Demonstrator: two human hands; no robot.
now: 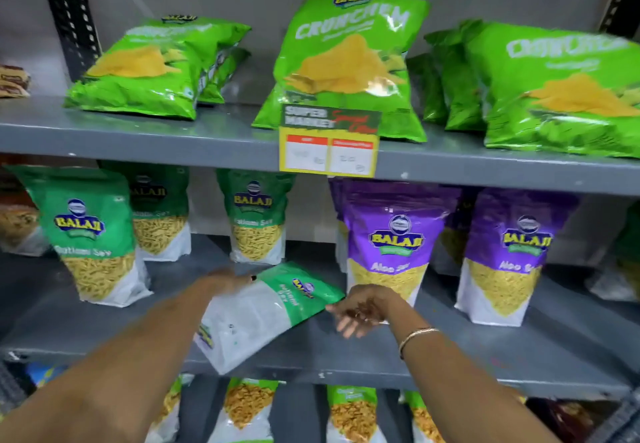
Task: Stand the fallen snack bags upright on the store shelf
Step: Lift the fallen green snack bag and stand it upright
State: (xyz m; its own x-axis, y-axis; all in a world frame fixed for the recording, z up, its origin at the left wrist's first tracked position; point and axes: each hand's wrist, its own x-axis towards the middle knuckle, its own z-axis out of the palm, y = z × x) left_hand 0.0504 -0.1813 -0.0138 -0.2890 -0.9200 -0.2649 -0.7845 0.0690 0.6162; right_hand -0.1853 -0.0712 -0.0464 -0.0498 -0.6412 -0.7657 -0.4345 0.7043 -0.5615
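Note:
A green and white snack bag (pixel 263 311) lies fallen on the middle shelf (pixel 485 356), tilted, its bottom end sticking over the front edge. My left hand (pixel 227 281) rests on the bag's upper left edge, blurred, so its grip is unclear. My right hand (pixel 360 309) hovers by the bag's green top corner, fingers apart, holding nothing. Upright green bags (pixel 93 234) stand to the left and one (pixel 256 217) behind. Upright purple bags (pixel 398 238) stand to the right.
The top shelf carries light green chip bags: one upright (pixel 349 61), one leaning back at the left (pixel 149 64), several at the right (pixel 554 89). A price tag (pixel 329 144) hangs from its edge. More bags (pixel 349 415) fill the shelf below.

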